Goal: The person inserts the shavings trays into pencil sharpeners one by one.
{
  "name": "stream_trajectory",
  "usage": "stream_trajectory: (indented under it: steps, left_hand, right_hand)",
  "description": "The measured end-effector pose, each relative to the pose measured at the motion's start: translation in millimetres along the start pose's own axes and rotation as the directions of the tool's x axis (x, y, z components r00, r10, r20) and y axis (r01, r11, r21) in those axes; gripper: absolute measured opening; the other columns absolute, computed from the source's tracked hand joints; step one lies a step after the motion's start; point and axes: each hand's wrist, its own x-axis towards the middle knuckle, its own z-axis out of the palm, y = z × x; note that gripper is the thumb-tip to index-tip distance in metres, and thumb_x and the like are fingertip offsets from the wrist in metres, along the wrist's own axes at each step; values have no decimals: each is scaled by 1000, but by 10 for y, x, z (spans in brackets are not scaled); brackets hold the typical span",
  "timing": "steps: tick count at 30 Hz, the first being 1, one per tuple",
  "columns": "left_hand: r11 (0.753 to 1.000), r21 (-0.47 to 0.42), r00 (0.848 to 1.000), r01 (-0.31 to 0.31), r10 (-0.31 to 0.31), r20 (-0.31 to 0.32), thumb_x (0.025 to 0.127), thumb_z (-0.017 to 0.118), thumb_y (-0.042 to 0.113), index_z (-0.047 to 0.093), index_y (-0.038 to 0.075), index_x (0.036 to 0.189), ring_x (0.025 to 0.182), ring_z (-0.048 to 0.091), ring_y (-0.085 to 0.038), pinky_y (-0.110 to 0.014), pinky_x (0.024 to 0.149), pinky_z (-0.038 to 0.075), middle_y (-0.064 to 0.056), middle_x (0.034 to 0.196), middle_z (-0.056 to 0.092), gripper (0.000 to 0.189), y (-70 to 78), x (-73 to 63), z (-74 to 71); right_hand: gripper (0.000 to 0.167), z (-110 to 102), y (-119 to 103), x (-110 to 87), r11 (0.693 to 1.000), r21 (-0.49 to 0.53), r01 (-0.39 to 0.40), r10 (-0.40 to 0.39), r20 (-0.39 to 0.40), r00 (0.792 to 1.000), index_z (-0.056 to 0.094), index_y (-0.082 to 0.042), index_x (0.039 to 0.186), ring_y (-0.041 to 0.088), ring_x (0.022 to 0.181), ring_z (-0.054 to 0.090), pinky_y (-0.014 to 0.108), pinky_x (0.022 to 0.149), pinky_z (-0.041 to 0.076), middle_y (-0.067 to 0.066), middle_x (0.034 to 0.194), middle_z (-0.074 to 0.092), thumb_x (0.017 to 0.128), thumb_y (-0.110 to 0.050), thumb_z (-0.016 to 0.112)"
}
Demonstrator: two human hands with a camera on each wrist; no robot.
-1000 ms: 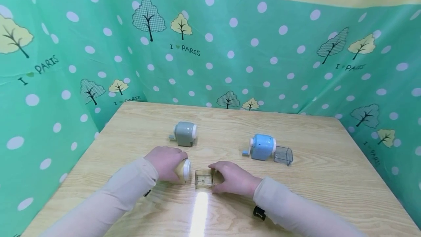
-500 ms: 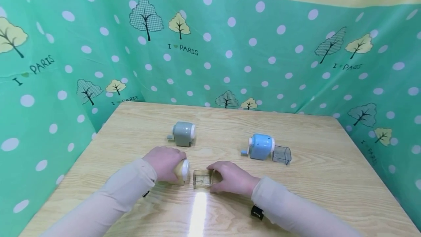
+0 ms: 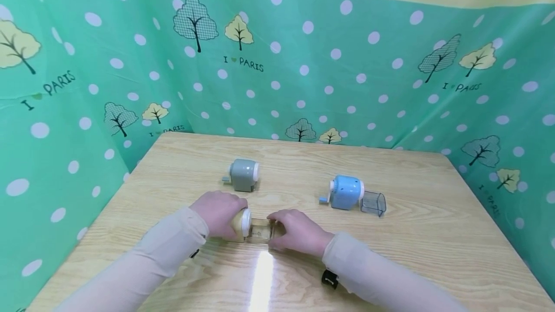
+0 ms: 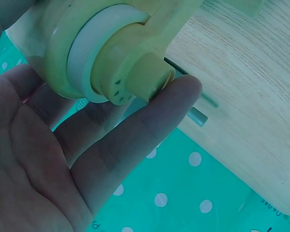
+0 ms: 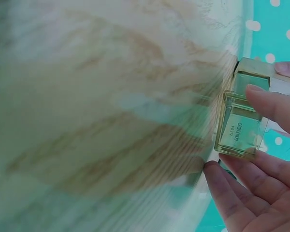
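My left hand (image 3: 218, 214) grips a yellow crank pencil sharpener (image 3: 240, 225) with a white front ring, just above the table or on it. In the left wrist view its crank hub (image 4: 118, 72) and white collar show, with fingers curled beneath. My right hand (image 3: 299, 232) pinches a clear yellowish shavings drawer (image 3: 259, 231) between thumb and fingers. The drawer's far end meets the sharpener's lower front, under the white ring. In the right wrist view printed lettering shows on the drawer (image 5: 239, 129), lined up with the sharpener body (image 5: 253, 67).
A grey crank sharpener (image 3: 244, 175) stands behind my left hand. Further right is a blue sharpener (image 3: 346, 192) with a clear dark-tinted drawer (image 3: 373, 203) at its front. The wooden table (image 3: 416, 254) backs onto a green dotted curtain (image 3: 321, 71).
My right hand has moved left with the drawer, closing the gap to the yellow sharpener's front. The left hand has kept its grip and place; the other sharpeners stay put.
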Motion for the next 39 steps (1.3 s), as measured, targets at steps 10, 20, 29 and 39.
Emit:
stream_trajectory:
  steps: [10,20,29,39]
  left_hand:
    - [1000,-1,1000,-9,9,-5,62,92,31,65,15,96,75,62,-17,-37,72,55,1,85,68,46,5,-22,-20]
    - [1000,-16,1000,4,-4,13,63,92,29,66,15,98,77,62,-17,-38,74,55,1,87,69,45,9,-9,-30]
    - [1000,-9,1000,1,-1,11,62,92,28,66,14,98,76,63,-18,-39,74,56,0,87,70,46,8,-15,-30]
    - [1000,-6,1000,-3,3,5,61,92,29,66,15,97,75,62,-17,-38,73,55,1,86,69,46,0,-12,-21]
  right_hand:
    - [59,14,-9,32,1000,8,-3,3,-8,1000,63,-4,129,24,115,64,39,102,52,9,125,69,80,-31,81]
    - [58,19,-33,56,1000,11,19,-19,-16,1000,63,-4,128,21,110,66,35,99,54,7,123,70,80,-30,82]
    - [58,39,-33,83,1000,4,23,-23,-17,1000,64,-6,129,20,112,65,35,99,54,6,124,69,80,-32,82]
    - [55,50,-43,112,999,15,39,-39,-18,999,64,-7,128,15,107,65,30,95,55,4,121,70,81,-31,81]
